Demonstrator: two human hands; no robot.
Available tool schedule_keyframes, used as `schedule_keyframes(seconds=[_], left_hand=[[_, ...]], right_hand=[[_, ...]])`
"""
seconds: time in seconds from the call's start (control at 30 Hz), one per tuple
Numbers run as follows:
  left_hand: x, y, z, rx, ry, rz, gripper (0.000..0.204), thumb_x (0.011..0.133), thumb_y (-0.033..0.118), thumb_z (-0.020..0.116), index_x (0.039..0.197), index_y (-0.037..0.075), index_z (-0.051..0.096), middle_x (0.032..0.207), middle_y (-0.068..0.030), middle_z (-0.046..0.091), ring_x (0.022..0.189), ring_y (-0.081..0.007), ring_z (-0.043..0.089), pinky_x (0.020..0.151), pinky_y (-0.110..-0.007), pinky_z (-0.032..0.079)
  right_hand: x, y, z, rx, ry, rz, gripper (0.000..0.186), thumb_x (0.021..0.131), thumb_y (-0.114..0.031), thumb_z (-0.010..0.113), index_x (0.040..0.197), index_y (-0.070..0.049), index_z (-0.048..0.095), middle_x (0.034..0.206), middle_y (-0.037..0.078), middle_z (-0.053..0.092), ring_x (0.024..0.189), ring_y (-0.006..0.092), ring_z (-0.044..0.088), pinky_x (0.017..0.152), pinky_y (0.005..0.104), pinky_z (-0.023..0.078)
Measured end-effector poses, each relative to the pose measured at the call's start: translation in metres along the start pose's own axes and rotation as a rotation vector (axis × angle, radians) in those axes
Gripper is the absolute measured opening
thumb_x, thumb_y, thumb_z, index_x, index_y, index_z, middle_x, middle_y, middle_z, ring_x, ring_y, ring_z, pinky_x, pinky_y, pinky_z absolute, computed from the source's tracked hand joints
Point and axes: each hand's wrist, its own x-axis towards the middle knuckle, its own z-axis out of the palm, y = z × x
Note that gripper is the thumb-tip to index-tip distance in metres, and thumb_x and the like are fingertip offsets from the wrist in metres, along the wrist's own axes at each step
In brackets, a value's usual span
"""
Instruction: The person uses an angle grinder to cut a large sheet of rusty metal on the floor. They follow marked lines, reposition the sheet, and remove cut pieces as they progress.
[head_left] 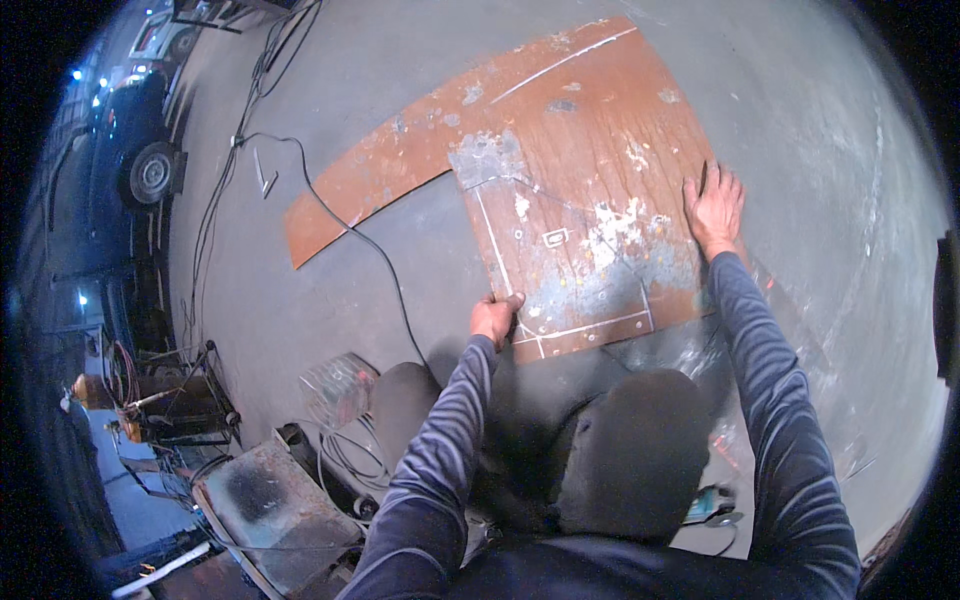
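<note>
A rusty sheet metal panel (585,235) lies before me, with a long arm reaching to the far left. White lines are drawn on it, and patches of bare grey metal and pale paint show through the rust. At its near left edge, my left hand (493,319) is closed on the sheet, thumb on top and the other fingers mostly hidden. My right hand (716,208) rests at the right edge, palm down with fingers stretched out. My two knees are just behind the panel's near edge.
A black cable (372,245) runs across the panel's left arm. An angled metal piece (264,173) lies on the grey floor (835,215). Lower left stand a scorched metal box (275,500) and coiled cable (350,450). A green power tool (710,505) lies by my right knee. Vehicles stand far left.
</note>
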Motion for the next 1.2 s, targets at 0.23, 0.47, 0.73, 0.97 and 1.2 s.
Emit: schedule_keyframes(seconds=[0.23,0.47,0.73,0.97,1.2], left_hand=[[-0.028,0.026,0.001,0.230,0.137,-0.048,0.051,0.085,0.029,0.086,0.120,-0.006,0.073,0.108,-0.0177,0.078,0.097,-0.0265,0.074,0.090,-0.037,0.055],[-0.057,0.075,-0.005,0.708,0.166,-0.014,0.061,0.084,0.044,0.082,0.119,-0.005,0.072,0.115,-0.0260,0.075,0.110,-0.0383,0.072,0.097,-0.043,0.053],[-0.017,0.002,-0.035,0.360,0.027,0.043,0.057,0.091,0.037,0.076,0.127,-0.006,0.067,0.113,-0.0230,0.075,0.105,-0.0317,0.073,0.093,-0.039,0.053],[-0.034,0.059,-0.038,0.595,-0.031,-0.119,0.074,0.076,0.041,0.091,0.124,-0.010,0.066,0.113,-0.0234,0.075,0.106,-0.0351,0.073,0.092,-0.041,0.055],[-0.024,0.022,-0.021,0.593,0.132,-0.066,0.077,0.068,0.043,0.094,0.121,-0.006,0.068,0.115,-0.0243,0.075,0.111,-0.0362,0.072,0.097,-0.043,0.053]], right_hand=[[0.005,0.001,0.001,-0.044,-0.053,0.015,0.060,0.095,-0.042,0.061,0.142,-0.005,0.053,0.145,0.021,0.052,0.139,0.0407,0.045,0.117,0.0586,0.031],[0.006,0.006,0.004,-0.021,-0.057,0.033,0.058,0.094,-0.041,0.062,0.142,-0.008,0.055,0.145,0.020,0.053,0.138,0.0409,0.046,0.117,0.0598,0.031],[0.006,-0.004,0.006,0.040,-0.012,0.005,0.060,0.093,-0.040,0.063,0.144,-0.009,0.054,0.146,0.021,0.054,0.136,0.0431,0.047,0.116,0.0592,0.033],[0.010,0.013,0.004,-0.001,-0.011,0.036,0.060,0.092,-0.041,0.065,0.144,-0.012,0.054,0.145,0.020,0.055,0.135,0.0424,0.049,0.115,0.0580,0.034],[0.009,0.006,0.003,0.013,-0.012,0.047,0.059,0.092,-0.041,0.065,0.142,-0.012,0.056,0.146,0.019,0.054,0.137,0.0419,0.048,0.115,0.0579,0.034]])
